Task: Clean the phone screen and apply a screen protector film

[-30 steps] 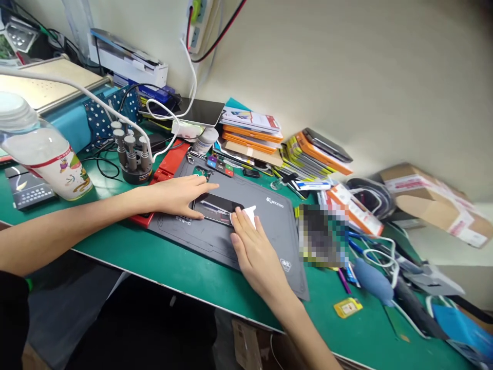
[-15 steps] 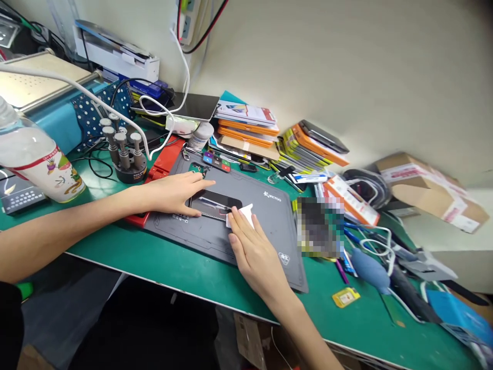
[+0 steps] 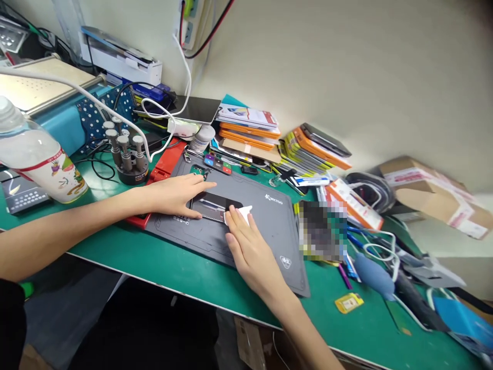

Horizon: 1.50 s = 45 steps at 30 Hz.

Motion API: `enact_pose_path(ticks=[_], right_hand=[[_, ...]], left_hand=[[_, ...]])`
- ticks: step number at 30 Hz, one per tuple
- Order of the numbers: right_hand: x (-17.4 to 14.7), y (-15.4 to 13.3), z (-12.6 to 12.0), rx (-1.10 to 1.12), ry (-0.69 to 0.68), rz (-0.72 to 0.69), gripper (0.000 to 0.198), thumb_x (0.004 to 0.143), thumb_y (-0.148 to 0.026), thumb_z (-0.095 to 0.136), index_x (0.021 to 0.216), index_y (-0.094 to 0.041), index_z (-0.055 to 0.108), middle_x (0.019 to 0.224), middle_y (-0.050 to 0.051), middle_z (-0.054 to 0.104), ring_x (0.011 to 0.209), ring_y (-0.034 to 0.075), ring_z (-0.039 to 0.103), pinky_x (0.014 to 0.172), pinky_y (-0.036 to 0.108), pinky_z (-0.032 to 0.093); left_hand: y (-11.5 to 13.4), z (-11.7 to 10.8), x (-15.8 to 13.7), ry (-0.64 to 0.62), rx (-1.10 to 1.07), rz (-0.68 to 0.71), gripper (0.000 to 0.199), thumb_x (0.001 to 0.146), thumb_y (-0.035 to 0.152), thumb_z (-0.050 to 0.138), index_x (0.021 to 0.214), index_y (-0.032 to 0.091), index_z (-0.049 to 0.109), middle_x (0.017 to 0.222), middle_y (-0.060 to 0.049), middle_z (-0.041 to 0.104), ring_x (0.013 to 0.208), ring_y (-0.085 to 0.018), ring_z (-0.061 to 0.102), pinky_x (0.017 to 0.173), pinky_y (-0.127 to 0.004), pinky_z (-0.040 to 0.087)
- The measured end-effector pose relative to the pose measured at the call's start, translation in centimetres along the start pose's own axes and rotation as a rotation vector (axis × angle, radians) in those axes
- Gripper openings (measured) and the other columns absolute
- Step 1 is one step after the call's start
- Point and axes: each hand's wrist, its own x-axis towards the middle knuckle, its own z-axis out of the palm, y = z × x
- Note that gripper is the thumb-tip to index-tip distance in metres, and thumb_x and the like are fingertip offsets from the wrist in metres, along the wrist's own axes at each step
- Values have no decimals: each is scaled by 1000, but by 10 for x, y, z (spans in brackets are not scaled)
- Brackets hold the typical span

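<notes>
The green tabletop (image 3: 154, 262) carries a grey mat (image 3: 277, 228). The left hand (image 3: 173, 194) spreads thumb and forefinger wide at the left end of the phone (image 3: 212, 205); grip cannot be confirmed. The right hand (image 3: 252, 254) lies flat, fingers extended, at the right end. The phone rests on the mat between both, long axis roughly left-to-right, neither hand clearly nearer. A white wipe (image 3: 245, 211) lies beneath the right fingers.

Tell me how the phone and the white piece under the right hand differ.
The phone is dark and glossy with reflections, while the white piece looks plain and pale. The phone has long, straight edges; the white piece shows an uneven outline. The left hand is at one end of the phone, whereas the right hand lies flat over the white piece.

Both are partly hidden.
</notes>
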Motion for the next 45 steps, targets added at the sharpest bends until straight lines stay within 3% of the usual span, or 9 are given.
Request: enact_pose_path(ticks=[9,17,23,26,29,33,36,40,45], right_hand=[[53,16,2,6,-27,10,62,114,-46,26,164,-13,45,171,15,37,162,27,31,136,61,20],[-13,4,0,-46,7,-119,60,114,-35,37,172,-24,25,174,10,33,162,26,31,135,61,25],[43,22,12,-21,10,-15,66,115,-51,25,160,-11,50,167,18,45,159,29,38,135,62,21],[45,15,10,-50,22,-4,67,115,-51,24,161,-9,48,169,18,41,161,29,35,135,61,22],[19,3,7,-96,16,-53,61,115,-44,29,169,-15,34,171,14,38,161,27,34,135,59,27],[-9,1,5,-143,43,-171,67,114,-36,38,175,-26,12,176,10,31,161,28,34,133,60,30],[-10,10,5,-107,50,-204,66,114,-33,37,175,-29,12,176,7,33,160,28,36,133,59,30],[4,28,-2,-70,35,-190,63,114,-32,38,174,-32,18,175,4,35,159,27,38,135,57,27],[27,51,-12,-28,-3,-246,62,115,-31,38,173,-33,18,174,5,35,160,27,37,133,62,28]], left_hand=[[-1,-6,0,-9,-24,-16,89,96,54,72,166,18,33,156,-17,51,145,-29,49,117,-34,40],[3,1,0,28,-162,-14,81,98,59,63,163,17,39,150,-17,58,143,-31,52,119,-39,41],[5,-8,1,239,-591,-86,47,108,31,33,148,15,54,132,-11,72,126,-20,64,115,-37,45],[-6,-11,6,361,-933,-139,47,108,45,33,118,14,67,105,-11,76,102,-20,70,100,-37,54],[-19,-12,10,338,-1303,-176,65,105,67,32,102,15,70,86,-9,75,85,-20,73,91,-37,58],[-31,-16,8,353,-1599,-131,73,101,77,32,113,18,72,105,-12,80,103,-25,76,99,-40,59],[-32,-19,7,328,-1719,-110,79,102,77,24,136,19,68,133,-14,76,130,-30,69,112,-44,54],[-29,-25,6,267,-1760,-105,82,104,74,13,166,28,39,165,-6,53,159,-29,41,129,-51,35],[-26,-29,8,274,-1740,-136,78,101,77,4,172,44,6,179,7,25,169,-28,12,134,-57,12]])
